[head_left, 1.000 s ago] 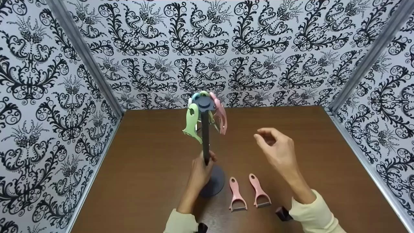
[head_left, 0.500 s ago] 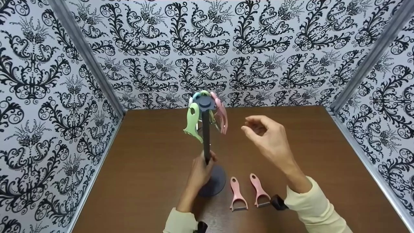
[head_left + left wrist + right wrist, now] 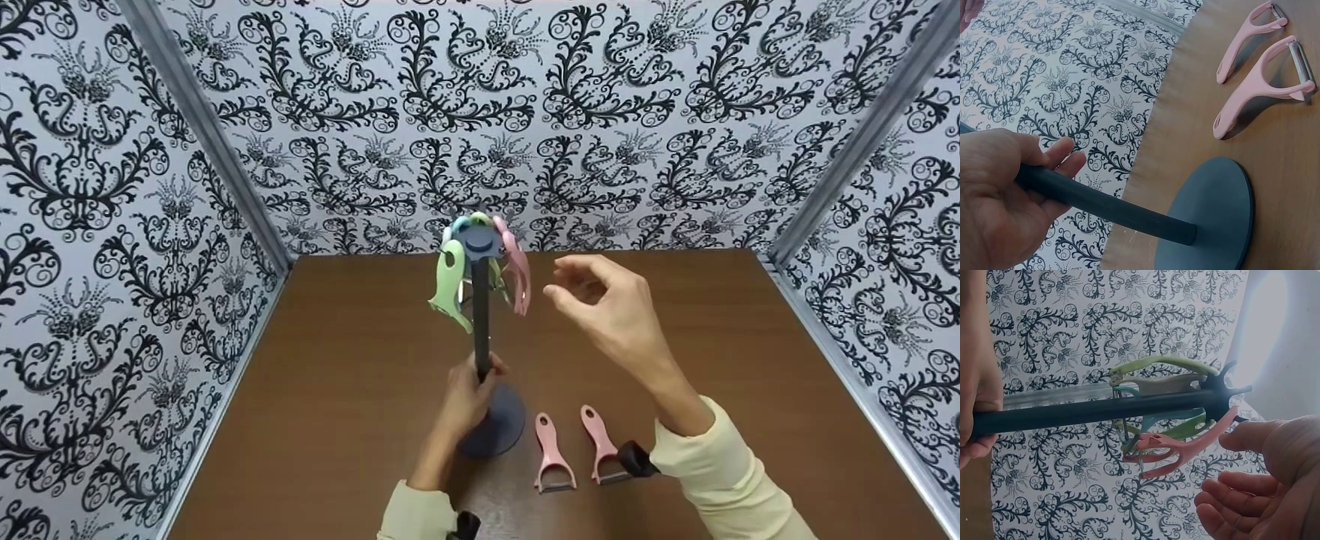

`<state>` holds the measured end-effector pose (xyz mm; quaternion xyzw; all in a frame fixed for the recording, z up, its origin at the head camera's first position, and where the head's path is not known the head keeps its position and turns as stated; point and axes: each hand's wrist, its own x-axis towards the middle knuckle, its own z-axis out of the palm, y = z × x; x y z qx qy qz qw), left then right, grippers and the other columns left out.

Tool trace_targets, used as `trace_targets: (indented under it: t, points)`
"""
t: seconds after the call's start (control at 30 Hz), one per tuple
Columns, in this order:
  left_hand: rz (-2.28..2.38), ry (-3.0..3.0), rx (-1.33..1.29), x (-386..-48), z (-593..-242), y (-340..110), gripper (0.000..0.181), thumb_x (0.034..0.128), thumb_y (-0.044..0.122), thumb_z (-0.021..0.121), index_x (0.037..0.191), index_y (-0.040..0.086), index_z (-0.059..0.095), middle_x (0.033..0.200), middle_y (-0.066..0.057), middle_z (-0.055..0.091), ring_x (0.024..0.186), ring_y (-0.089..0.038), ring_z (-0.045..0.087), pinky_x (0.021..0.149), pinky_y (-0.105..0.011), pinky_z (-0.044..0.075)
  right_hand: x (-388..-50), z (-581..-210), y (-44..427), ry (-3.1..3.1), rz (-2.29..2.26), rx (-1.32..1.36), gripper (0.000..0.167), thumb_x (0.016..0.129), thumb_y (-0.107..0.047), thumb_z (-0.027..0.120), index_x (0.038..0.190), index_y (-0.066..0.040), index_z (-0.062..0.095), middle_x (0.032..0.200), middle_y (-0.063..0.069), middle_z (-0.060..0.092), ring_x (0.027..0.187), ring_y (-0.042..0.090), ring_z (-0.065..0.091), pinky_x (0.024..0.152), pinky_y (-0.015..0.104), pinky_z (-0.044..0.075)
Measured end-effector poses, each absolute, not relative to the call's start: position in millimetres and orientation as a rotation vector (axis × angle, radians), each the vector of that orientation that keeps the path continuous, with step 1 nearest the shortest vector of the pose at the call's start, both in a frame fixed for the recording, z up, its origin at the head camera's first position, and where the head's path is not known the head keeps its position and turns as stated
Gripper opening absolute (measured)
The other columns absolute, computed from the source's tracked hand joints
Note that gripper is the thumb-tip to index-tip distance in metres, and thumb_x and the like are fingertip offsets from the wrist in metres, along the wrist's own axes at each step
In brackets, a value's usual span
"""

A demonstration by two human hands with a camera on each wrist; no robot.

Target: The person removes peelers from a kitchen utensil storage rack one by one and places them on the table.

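My left hand (image 3: pixel 461 401) grips the dark pole (image 3: pixel 481 315) of an upright stand, its fingers curled round it above the round base (image 3: pixel 501 431). From the hooks at the top (image 3: pixel 1216 391) hang several Y-shaped peelers, among them a light green peeler (image 3: pixel 448 281) on the left and a pink peeler (image 3: pixel 517 274) on the right. My right hand (image 3: pixel 619 319) is raised just right of the hanging pink peeler, its fingers loosely bent and holding nothing. In the right wrist view, its thumb is close to that peeler's handle; whether they touch I cannot tell.
Two more pink peelers lie on the brown table right of the base: a nearer-left peeler (image 3: pixel 551 450) and a right peeler (image 3: pixel 598 439). A dark wrist camera (image 3: pixel 637 459) partly covers the right one's blade. Patterned walls (image 3: pixel 480 112) enclose the table.
My right hand has moved left and slightly up, closer to the hanging peelers. The left hand keeps its grip on the pole, and the peelers on the table lie as before.
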<state>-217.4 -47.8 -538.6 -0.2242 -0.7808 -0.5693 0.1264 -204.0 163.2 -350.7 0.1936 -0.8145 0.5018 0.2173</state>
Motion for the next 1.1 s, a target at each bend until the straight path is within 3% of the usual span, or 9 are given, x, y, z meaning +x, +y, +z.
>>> trace_targets:
  t: [0.3,0.63,0.87,1.1]
  points:
    - [-1.618,-2.407,-0.613,-220,-535,-50,0.011,0.0998,-0.007,0.059,0.101,0.0,0.068,0.1,-0.013,0.073,0.092,-0.029,0.07,0.078,-0.036,0.054,-203,-345,159,-2.272,1.377,0.554,0.035,0.085,-0.006,0.085,0.117,-0.001,0.073,0.104,0.01,0.073,0.087,0.02,0.067,0.077,0.03,0.056]
    - [-1.663,-2.405,-0.616,-221,-534,-51,0.011,0.0998,-0.005,0.061,0.103,0.0,0.07,0.102,-0.011,0.073,0.097,-0.03,0.07,0.084,-0.04,0.055,-202,-340,152,-2.272,1.383,0.605,0.04,0.083,-0.009,0.088,0.12,-0.001,0.072,0.105,0.011,0.072,0.089,0.021,0.067,0.078,0.03,0.056]
    - [-1.737,-2.465,-0.557,-222,-532,-50,0.016,0.0979,-0.008,0.058,0.103,0.0,0.071,0.106,-0.013,0.074,0.105,-0.037,0.07,0.089,-0.05,0.055,-204,-340,145,-2.216,1.383,0.675,0.038,0.084,-0.011,0.088,0.118,-0.003,0.073,0.102,0.007,0.071,0.085,0.021,0.066,0.075,0.03,0.055]
    - [-1.784,-2.488,-0.539,-222,-530,-51,0.017,0.0983,-0.009,0.057,0.106,-0.001,0.07,0.109,-0.017,0.073,0.107,-0.037,0.069,0.09,-0.051,0.055,-207,-341,138,-2.197,1.445,0.687,0.039,0.083,-0.01,0.089,0.117,-0.003,0.071,0.097,0.004,0.07,0.084,0.019,0.066,0.075,0.027,0.055]
